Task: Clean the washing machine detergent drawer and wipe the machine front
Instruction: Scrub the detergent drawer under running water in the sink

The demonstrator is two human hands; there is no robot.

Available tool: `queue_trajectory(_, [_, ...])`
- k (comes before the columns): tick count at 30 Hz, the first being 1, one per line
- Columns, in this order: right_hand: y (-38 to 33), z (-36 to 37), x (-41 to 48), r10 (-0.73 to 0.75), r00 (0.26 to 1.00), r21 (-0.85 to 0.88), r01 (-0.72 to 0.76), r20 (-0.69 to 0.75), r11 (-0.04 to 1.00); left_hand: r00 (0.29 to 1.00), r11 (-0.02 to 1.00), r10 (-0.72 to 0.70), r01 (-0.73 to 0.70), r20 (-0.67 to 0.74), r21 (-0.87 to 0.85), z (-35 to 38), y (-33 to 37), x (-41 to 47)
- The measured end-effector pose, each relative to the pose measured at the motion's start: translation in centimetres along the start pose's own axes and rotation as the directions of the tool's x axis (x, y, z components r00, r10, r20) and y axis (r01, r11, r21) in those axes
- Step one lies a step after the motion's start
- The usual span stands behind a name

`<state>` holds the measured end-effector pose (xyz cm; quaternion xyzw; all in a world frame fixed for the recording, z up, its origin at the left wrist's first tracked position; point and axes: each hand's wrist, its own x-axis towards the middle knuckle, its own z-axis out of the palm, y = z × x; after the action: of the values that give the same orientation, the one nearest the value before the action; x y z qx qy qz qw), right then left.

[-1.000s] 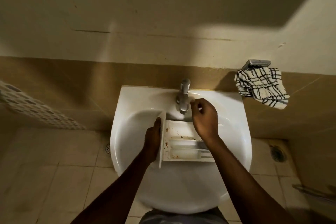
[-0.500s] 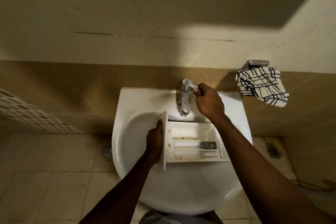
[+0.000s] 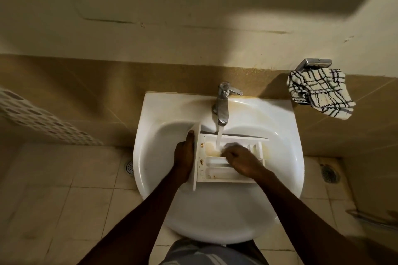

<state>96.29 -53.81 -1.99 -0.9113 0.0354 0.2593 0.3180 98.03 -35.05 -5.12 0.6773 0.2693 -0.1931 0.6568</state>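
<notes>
While the drawer point(image 3: 215, 173) is gripped in the sink point(image 3: 150, 157) at frame centre by the left hand point(image 3: 184, 155), fingers curled round its front, rinsing under the tap point(image 3: 221, 105) is judged underway, the right hand point(image 3: 241, 160) reaching inside with fingers too blurred to be made out; the stained nearer compartments should be scrubbed next.

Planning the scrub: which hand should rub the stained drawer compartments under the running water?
Right. The right hand lies inside the drawer beside the stream; the left hand grips its front panel, steadying it.

Your left hand point(image 3: 184, 155) grips the white plastic detergent drawer point(image 3: 215, 173) by its front panel over the white ceramic sink point(image 3: 215, 211); your right hand point(image 3: 241, 158), fingers blurred, lies in a compartment under water from the chrome tap point(image 3: 223, 103).
</notes>
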Motion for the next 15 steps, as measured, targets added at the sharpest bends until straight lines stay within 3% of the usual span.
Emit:
queue_trajectory(3, [0.1,-0.7,1.1,0.136,0.988,-0.108,-0.143,-0.067,0.984,1.0,1.0,0.002,-0.002,-0.02,-0.022,0.0,-0.2,0.0])
queue_trajectory(5, [-2.1,0.1,1.9,0.123,0.992,-0.25,-0.129,-0.038,0.96,0.999,1.0,0.001,-0.001,-0.034,-0.019,-0.1,-0.4,0.1])
queue_trajectory(12, [-4.3,1.0,2.7,-0.023,0.986,0.081,0.01,0.168,0.997,0.999,1.0,0.024,-0.025,-0.047,-0.019,0.0,-0.5,0.5])
queue_trajectory(13, [-3.4,0.3,2.6,-0.006,0.981,0.096,-0.013,0.194,0.995,0.999,1.0,0.019,-0.019,-0.042,-0.011,0.0,-0.5,0.5])
queue_trajectory(15, [-2.3,-0.5,3.1,0.093,0.971,-0.09,-0.075,0.221,0.993,0.999,1.0,0.017,-0.017,-0.04,-0.001,0.0,-0.5,0.5])
